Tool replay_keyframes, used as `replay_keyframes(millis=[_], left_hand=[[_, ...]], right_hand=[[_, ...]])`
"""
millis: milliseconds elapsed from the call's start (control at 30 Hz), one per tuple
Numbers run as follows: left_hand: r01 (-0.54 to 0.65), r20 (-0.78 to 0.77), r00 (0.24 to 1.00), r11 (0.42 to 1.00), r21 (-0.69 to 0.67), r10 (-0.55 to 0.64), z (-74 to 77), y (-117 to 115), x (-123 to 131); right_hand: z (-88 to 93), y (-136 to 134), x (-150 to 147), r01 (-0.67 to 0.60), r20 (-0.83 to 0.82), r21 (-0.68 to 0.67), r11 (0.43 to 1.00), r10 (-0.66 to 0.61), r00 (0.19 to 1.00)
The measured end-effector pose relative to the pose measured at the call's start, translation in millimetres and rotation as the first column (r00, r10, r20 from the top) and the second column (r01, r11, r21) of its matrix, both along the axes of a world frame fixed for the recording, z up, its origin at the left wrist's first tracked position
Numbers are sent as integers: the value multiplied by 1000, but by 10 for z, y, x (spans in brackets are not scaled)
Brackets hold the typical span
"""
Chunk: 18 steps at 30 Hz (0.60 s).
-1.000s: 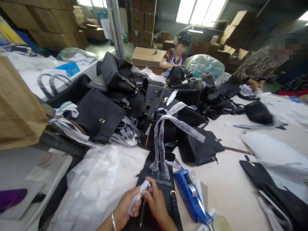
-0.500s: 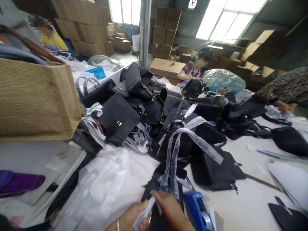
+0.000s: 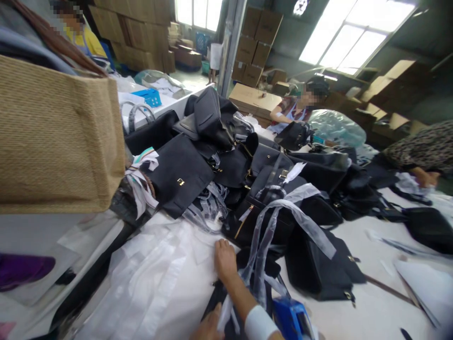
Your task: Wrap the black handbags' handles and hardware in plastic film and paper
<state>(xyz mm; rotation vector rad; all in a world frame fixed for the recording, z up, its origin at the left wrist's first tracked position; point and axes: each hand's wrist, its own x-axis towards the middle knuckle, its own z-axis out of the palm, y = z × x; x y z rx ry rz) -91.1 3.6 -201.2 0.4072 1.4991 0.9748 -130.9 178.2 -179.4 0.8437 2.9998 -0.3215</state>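
The right hand [image 3: 225,257] lay palm-down, fingers curled, grip unclear, just left of the black leather handbag with film-wrapped straps [image 3: 283,229]. The left hand [image 3: 208,328], nearer, was too hidden to judge.

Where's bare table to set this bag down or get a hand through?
Best patch: bare tabletop at lower right, bordered by the flat black bag, blue tape dispenser and white sheets. The centre is crowded with the bag pile. Left of your right hand, white plastic bags cover the table.
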Motion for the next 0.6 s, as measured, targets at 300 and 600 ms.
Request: replay_keyframes(millis=[300, 600], left_hand=[[-504, 274, 835, 863, 34, 477, 897, 49, -218], [-392, 262, 890, 919, 24, 373, 976, 124, 77]], right_hand=[[720, -406, 965, 68, -9, 54, 996, -67, 998], [719, -1004, 2211, 332, -79, -284, 899, -367, 927]])
